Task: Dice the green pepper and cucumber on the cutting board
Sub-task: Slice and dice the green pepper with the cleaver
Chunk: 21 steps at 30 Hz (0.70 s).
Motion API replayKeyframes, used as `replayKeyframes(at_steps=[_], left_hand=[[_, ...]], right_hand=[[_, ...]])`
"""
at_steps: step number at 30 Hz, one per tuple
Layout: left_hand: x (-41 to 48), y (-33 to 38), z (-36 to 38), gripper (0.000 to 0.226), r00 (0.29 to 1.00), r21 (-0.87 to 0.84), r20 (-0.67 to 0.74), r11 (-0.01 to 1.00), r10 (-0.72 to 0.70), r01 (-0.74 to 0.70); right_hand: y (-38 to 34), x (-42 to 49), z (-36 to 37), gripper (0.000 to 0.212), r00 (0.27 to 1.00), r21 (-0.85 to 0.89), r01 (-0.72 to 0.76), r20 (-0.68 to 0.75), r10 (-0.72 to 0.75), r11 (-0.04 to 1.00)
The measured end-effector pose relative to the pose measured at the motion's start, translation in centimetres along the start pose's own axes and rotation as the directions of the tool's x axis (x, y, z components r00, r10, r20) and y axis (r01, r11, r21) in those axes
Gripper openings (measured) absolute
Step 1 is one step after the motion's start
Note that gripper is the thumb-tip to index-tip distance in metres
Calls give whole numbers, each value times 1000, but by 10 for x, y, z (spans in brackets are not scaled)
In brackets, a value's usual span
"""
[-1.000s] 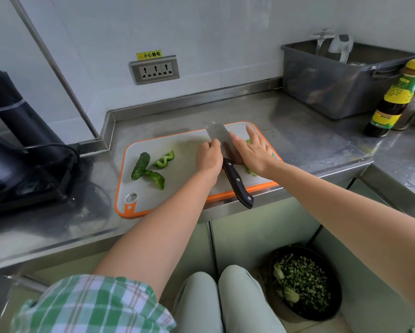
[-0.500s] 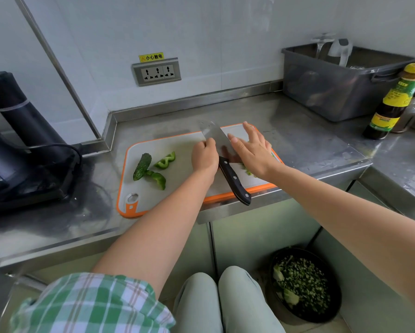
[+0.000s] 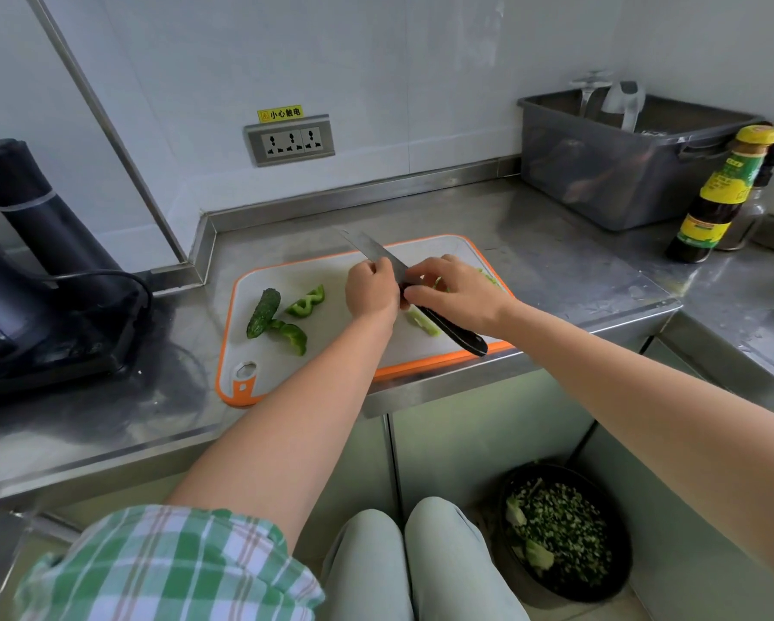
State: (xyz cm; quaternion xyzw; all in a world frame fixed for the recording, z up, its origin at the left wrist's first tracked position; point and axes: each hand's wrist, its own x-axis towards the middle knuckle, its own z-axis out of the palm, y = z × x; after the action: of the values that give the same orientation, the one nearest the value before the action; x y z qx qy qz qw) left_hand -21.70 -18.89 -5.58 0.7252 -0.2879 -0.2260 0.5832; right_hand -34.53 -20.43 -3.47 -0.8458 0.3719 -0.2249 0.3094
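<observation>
The white rectangular cutting board with an orange rim (image 3: 340, 351) lay on the stainless steel counter (image 3: 555, 262), close to its near edge. A black-handled steel knife (image 3: 452, 328) lay slantwise over the board's right half, blade tip to the far left, handle to the near right. The right hand (image 3: 459, 291) was over the knife where blade meets handle, its fingers curled round it in a grip. The left hand (image 3: 371, 291) was just left of the blade, fingers curled, one fingertip against the blade's side; whether it pinched the blade could not be told. A dark green cucumber stub (image 3: 263, 312) lay on the board's left part, touching one of two bright green pepper pieces (image 3: 306, 302). A pale green strip (image 3: 423, 324) lay just beside the knife handle, and pale green bits (image 3: 488, 277) lay at the board's right edge, partly hidden by the right hand. A grey plastic tub (image 3: 622, 172) and a dark sauce bottle with a yellow cap (image 3: 725, 195) stood far right. A black bowl of chopped greens (image 3: 564, 531) sat on the floor
</observation>
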Motion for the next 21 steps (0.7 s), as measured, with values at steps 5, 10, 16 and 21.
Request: replayKeyframes(at_steps=[5, 10, 16, 21], left_hand=[[2, 0, -6, 32, 999, -8, -29, 1000, -31, 31], [8, -5, -16, 22, 982, -89, 98, 981, -162, 171], [-1, -2, -15, 15, 887, -279, 334, 865, -319, 416], [-5, 0, -13, 13, 863, -287, 389, 847, -324, 447]], right_hand=[[-3, 3, 1, 23, 994, 256, -23, -96, 49, 966], [-6, 19, -23, 26, 904, 997, -67, 73, 420, -29], [-1, 22, -15, 35, 913, 936, -23, 163, 375, -352], [-2, 25, -12, 36, 895, 928, -29, 190, 404, -373]])
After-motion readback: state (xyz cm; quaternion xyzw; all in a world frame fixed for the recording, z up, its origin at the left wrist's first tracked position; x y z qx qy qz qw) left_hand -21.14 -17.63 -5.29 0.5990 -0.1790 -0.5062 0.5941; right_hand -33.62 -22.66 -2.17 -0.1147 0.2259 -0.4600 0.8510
